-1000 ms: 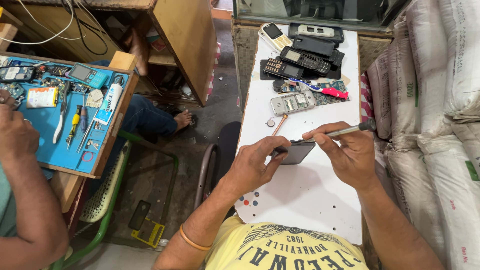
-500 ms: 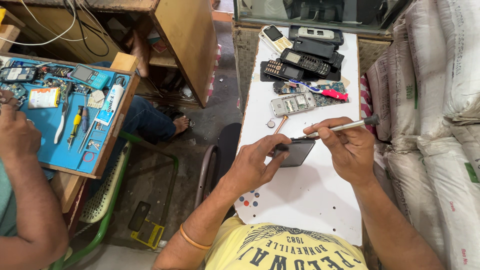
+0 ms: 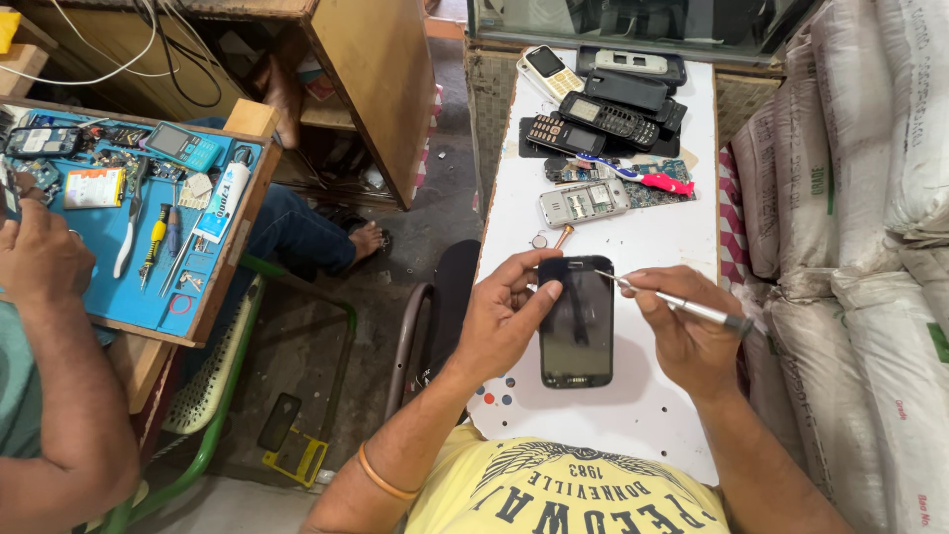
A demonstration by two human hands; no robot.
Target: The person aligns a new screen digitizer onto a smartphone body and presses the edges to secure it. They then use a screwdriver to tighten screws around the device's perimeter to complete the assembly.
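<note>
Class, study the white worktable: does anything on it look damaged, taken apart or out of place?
Yes. Behind the black smartphone that the left hand steadies lies a grey phone with its back off and insides exposed, beside a bare circuit board. Small loose parts sit near it. The right hand holds a thin metal tool.

Smartphone [image 3: 576,321] on table [image 3: 633,396], keypad phones [image 3: 603,104] behind, sacks [image 3: 870,198] right

We see one view only: head camera, above white surface [image 3: 633,247], facing steeply down and forward, close over it; blue mat [image 3: 89,287] left of surface.
</note>
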